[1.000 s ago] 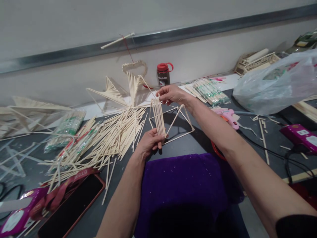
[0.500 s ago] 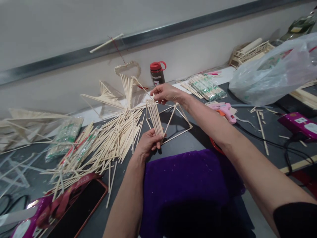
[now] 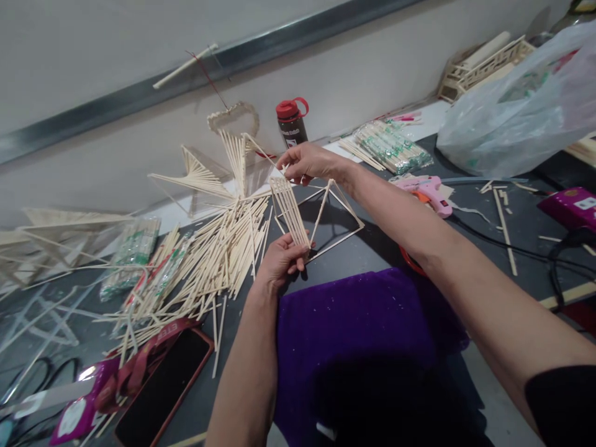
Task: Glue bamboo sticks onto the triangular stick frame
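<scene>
A frame of thin wooden sticks (image 3: 292,214) stands on the dark table, with a row of slanted sticks side by side on its left and open triangles on its right. My left hand (image 3: 285,257) is closed around the lower end of that slanted row, thumb in front. At its upper end my right hand (image 3: 298,164) pinches, fingertips together at the stick tops; what exactly lies between them is too small to make out. Left of the frame spreads a heap of loose wooden sticks (image 3: 223,248).
Behind stands a dark bottle (image 3: 292,127) with a red lid. Fanned stick shapes (image 3: 236,162) lean near the wall. A pink glue gun (image 3: 431,191) lies right, near a plastic bag (image 3: 516,112). Front left is a phone (image 3: 165,385); a purple cloth (image 3: 349,335) lies in front.
The camera view has shifted and tilted slightly. Both hands keep their places on the stick frame, with the right fingers a little changed at the top.
</scene>
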### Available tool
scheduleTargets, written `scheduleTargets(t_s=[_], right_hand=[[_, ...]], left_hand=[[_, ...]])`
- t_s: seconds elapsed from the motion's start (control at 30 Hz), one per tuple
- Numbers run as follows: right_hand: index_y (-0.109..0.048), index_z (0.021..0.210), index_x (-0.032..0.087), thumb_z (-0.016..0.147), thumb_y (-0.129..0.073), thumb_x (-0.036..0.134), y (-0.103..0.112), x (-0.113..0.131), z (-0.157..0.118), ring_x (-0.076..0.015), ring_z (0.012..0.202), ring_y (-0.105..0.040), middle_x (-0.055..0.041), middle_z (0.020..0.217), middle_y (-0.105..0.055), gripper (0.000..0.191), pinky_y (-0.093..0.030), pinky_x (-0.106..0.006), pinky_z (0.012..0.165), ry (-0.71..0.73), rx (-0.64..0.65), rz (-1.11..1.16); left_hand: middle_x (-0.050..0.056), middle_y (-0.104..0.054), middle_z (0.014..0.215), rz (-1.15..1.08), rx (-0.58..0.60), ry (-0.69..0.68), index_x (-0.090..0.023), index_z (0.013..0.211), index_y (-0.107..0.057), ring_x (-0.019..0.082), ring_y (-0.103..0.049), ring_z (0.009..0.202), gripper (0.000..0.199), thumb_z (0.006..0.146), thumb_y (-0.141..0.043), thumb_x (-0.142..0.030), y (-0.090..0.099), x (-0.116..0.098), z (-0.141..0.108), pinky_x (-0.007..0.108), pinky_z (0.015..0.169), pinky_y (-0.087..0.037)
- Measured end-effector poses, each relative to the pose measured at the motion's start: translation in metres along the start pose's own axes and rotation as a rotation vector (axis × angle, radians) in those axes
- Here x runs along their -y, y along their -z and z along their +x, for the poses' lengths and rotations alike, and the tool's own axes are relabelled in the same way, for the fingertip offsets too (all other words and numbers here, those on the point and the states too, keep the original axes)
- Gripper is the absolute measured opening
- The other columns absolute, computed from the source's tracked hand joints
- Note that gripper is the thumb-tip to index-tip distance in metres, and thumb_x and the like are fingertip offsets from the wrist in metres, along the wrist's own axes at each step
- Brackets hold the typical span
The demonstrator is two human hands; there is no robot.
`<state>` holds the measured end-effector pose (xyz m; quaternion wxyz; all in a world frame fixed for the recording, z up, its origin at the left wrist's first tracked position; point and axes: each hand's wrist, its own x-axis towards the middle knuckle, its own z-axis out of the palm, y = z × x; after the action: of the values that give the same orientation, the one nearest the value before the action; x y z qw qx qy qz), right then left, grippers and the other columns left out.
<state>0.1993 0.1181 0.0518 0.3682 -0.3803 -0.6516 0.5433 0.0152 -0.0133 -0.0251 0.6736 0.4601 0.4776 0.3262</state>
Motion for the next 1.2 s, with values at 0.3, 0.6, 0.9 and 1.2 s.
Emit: scheduleTargets(t_s=[0.3, 0.6, 0.9, 1.2], right_hand=[[-0.063, 0.084, 0.013, 0.071, -0.07, 0.002, 0.002, -0.001, -0.001, -0.0071, 0.047, -0.053, 0.0021, 0.061, -0.061, 0.019, -0.043, -0.019, 0.042, 0.013, -0.019, 0.005], [-0.064, 0.089, 0.014, 0.07, -0.068, 0.003, 0.004, -0.005, 0.004, -0.0074, 0.049, -0.052, 0.0021, 0.061, -0.059, 0.022, -0.043, -0.018, 0.042, 0.015, 0.02, -0.001], [-0.062, 0.091, 0.014, 0.071, -0.063, 0.003, 0.001, 0.001, -0.002, -0.0076, 0.049, -0.051, 0.0028, 0.061, -0.057, 0.023, -0.041, -0.019, 0.043, 0.007, -0.004, 0.057], [-0.06, 0.103, 0.015, 0.075, -0.062, 0.009, 0.043, 0.019, -0.014, -0.0077, 0.056, -0.055, 0.0013, 0.072, -0.06, 0.029, -0.041, -0.019, 0.046, 0.122, -0.217, 0.2]], left_hand=[[0.006, -0.072, 0.085, 0.014, -0.011, 0.001, -0.012, 0.103, -0.061, 0.003, -0.05, 0.034, 0.044, 0.064, -0.076, -0.022, -0.002, -0.001, -0.001, 0.014, 0.028, -0.02], [0.006, -0.072, 0.085, -0.017, -0.007, 0.001, -0.01, 0.101, -0.061, 0.002, -0.048, 0.034, 0.043, 0.063, -0.077, -0.024, -0.003, -0.002, -0.003, 0.013, 0.028, -0.02], [0.007, -0.072, 0.085, -0.004, -0.01, 0.005, -0.012, 0.102, -0.06, 0.003, -0.05, 0.034, 0.045, 0.064, -0.077, -0.026, 0.001, 0.0, -0.003, 0.014, 0.028, -0.02], [0.009, -0.072, 0.087, -0.023, 0.023, -0.03, -0.012, 0.102, -0.062, 0.003, -0.051, 0.037, 0.04, 0.07, -0.073, -0.033, 0.004, 0.0, -0.004, 0.013, 0.029, -0.019]])
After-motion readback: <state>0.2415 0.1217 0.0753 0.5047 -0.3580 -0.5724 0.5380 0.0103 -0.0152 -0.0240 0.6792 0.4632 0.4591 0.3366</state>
